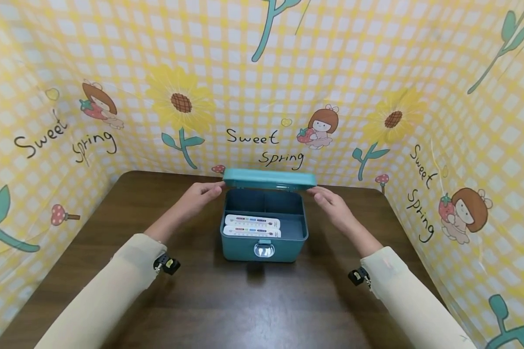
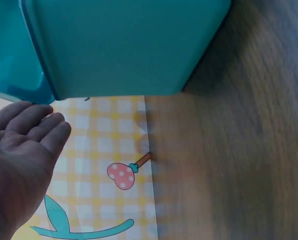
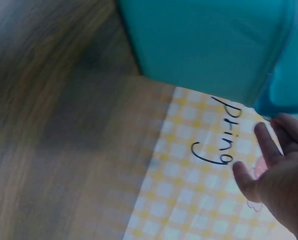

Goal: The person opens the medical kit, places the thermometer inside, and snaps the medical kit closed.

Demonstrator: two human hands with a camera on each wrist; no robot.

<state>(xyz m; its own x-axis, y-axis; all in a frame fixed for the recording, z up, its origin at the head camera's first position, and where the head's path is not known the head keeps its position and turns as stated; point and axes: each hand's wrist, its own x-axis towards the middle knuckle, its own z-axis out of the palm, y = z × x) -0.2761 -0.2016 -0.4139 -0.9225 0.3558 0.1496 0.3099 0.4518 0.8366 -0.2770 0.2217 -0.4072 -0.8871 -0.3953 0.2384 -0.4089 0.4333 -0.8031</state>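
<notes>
A teal storage box point(image 1: 262, 249) stands on the table with its hinged lid point(image 1: 268, 179) raised. Two white, flat, long packs point(image 1: 252, 222) with small coloured print lie side by side in its front compartment. At the lid's left end is my left hand point(image 1: 196, 198), fingers extended, their tips at the lid's edge. My right hand point(image 1: 334, 206) reaches the lid's right end with its fingers fairly straight. In the left wrist view, the left fingertips point(image 2: 51, 117) meet the lid's rim from below. The right wrist view has the right fingertips point(image 3: 281, 120) at the opposite rim.
A clear latch point(image 1: 264, 249) hangs on the box's front. Dividers split the back of the box into two compartments. The brown wooden table point(image 1: 192, 300) is walled in by a yellow checked cloth point(image 1: 262, 87) behind and on both sides.
</notes>
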